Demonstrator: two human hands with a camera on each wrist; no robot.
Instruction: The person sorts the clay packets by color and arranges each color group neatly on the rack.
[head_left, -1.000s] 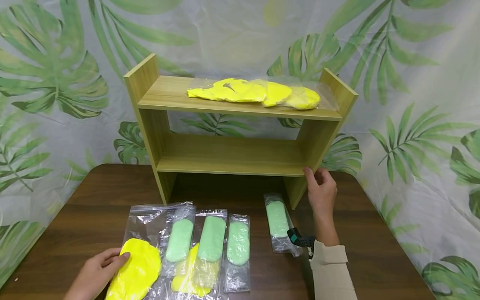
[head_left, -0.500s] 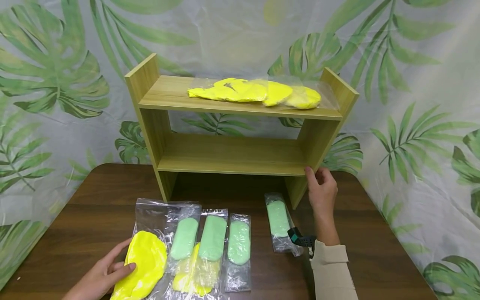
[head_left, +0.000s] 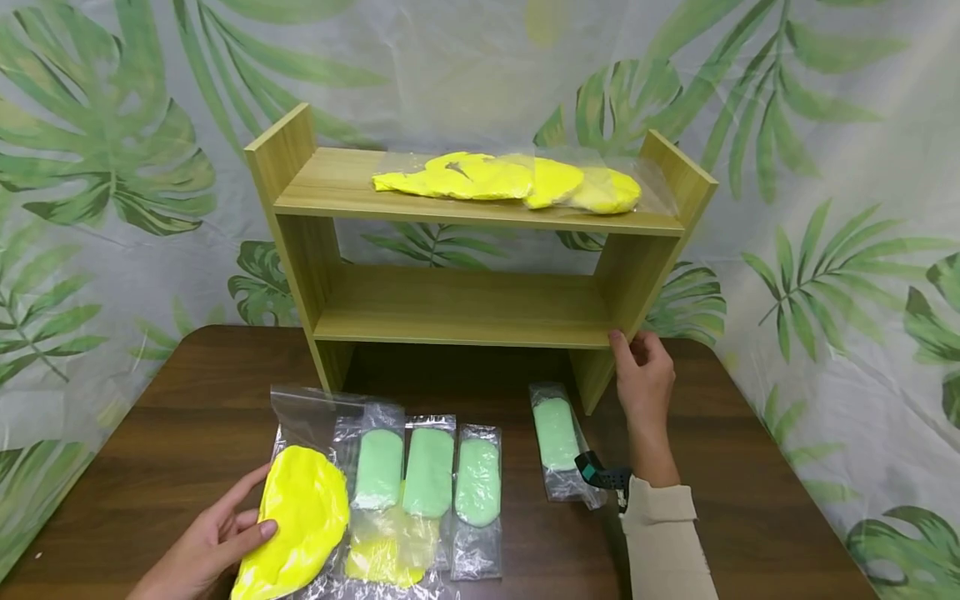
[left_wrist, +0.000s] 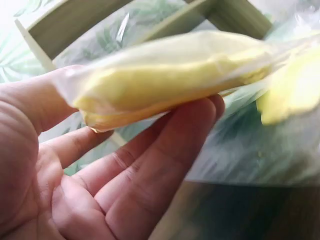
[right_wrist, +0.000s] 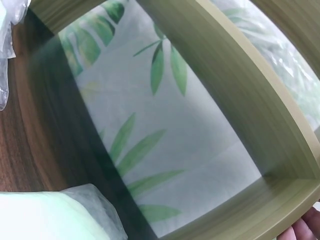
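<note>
My left hand (head_left: 217, 537) pinches a clear zip bag of yellow modelling clay (head_left: 300, 512), thumb on top and fingers beneath. In the left wrist view this bag (left_wrist: 170, 80) is seen edge-on, lifted and blurred. My right hand (head_left: 645, 379) grips the right side panel of a small wooden shelf (head_left: 465, 304), thumb at its front edge; only fingertips (right_wrist: 302, 230) show in the right wrist view. Beside the left-hand bag lie green clay bags (head_left: 429, 475) in a row, partly over another yellow clay bag (head_left: 378, 562).
Several bags of yellow clay (head_left: 480, 177) lie overlapping on the shelf's top board. A separate green clay bag (head_left: 557, 437) lies near the shelf's right foot, by the black wrist strap (head_left: 600, 475). The dark wooden table (head_left: 750, 500) meets a leaf-patterned cloth (head_left: 840, 167) behind.
My left hand has moved up and to the right with its yellow clay bag, and the leftmost green bag has shifted right, close against its neighbour. The right hand stays on the shelf.
</note>
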